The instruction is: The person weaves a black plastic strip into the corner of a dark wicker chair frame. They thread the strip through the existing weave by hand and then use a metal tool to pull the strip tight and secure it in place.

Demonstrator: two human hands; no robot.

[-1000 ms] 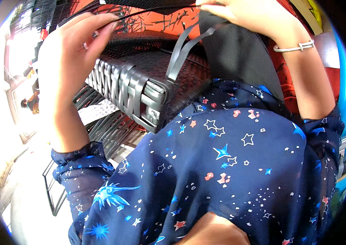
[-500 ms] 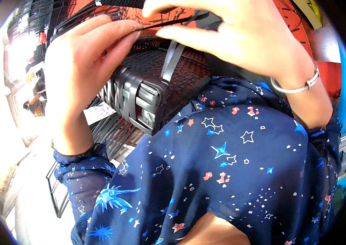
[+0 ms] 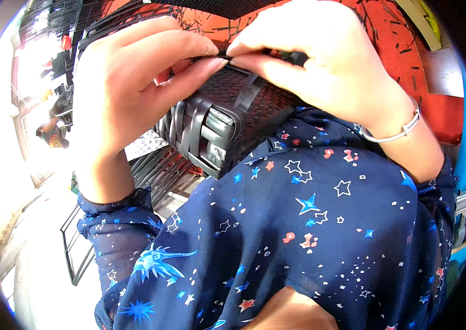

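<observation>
Grip: both hands pinch black strip w/ woven basket beneath.

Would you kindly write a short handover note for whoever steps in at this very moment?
Left hand: fingers curled over the top of the black woven basket, fingertips pinching a thin black strip at its upper edge.
Right hand: thumb and forefinger pinch the same strip, meeting the left fingertips.
The basket rests against the lap, on the star-print blue garment.
Done: the near corner and side look woven.
Left: the strip is loose; how much of the rim remains is hidden by the hands.
</observation>
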